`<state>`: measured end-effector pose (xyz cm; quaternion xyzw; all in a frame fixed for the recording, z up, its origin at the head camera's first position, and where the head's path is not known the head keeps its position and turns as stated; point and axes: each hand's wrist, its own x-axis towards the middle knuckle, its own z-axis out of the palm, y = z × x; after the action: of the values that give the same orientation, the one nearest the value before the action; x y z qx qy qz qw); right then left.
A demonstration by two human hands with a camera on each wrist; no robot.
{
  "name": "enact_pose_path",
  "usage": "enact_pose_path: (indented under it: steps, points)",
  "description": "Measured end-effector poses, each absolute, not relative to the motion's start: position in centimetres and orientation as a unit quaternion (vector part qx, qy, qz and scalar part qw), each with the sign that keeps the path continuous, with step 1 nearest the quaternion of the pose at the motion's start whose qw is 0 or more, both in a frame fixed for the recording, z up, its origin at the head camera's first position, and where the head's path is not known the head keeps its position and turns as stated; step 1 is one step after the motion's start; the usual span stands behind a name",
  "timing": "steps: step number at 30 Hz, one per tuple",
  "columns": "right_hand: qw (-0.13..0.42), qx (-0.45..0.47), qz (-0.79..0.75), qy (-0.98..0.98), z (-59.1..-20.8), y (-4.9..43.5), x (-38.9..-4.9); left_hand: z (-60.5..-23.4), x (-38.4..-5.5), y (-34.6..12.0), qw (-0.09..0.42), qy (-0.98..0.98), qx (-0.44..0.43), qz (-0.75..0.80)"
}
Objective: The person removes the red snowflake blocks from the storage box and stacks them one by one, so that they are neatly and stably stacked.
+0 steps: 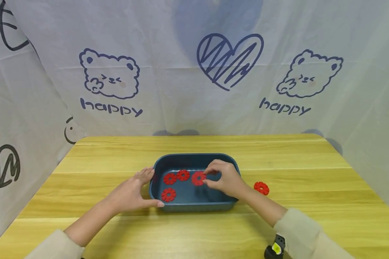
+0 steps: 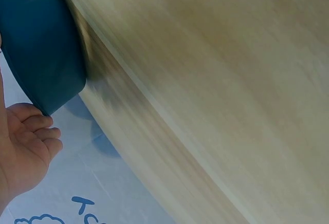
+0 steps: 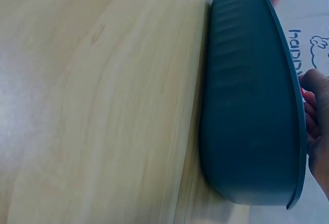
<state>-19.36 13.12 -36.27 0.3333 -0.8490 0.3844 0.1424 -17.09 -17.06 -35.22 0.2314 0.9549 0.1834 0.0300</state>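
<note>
A dark blue plastic basin (image 1: 194, 207) stands on the table. At its left end my left hand (image 1: 133, 190) grips the rim, fingers on the side edge and thumb at the front corner. Over the basin's inside, my right hand (image 1: 225, 178) pinches a red notched disc (image 1: 194, 178) between thumb and fingers. Three similar red discs lie in the basin: one disc (image 1: 169, 194) at the front left, another disc (image 1: 170, 178) behind it, and a third disc (image 1: 183, 175) beside that one. In the right wrist view, the basin wall (image 3: 252, 95) hides most of the pinched disc.
One more red disc (image 1: 261, 188) lies on the wooden table (image 1: 311, 201), right of the basin. Behind the table hangs a pale cloth (image 1: 168, 90) printed with bears and hearts. A dark strap device (image 1: 275, 248) sits by the right sleeve.
</note>
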Motion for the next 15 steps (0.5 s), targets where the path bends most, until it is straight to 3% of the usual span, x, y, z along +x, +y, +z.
enact_pose_path:
  steps: [15]
  points:
    - [0.166,0.302,0.388,-0.855,-35.8,15.2,-18.5,-35.1,-17.1,-17.1,0.032,0.955,0.231,0.182]
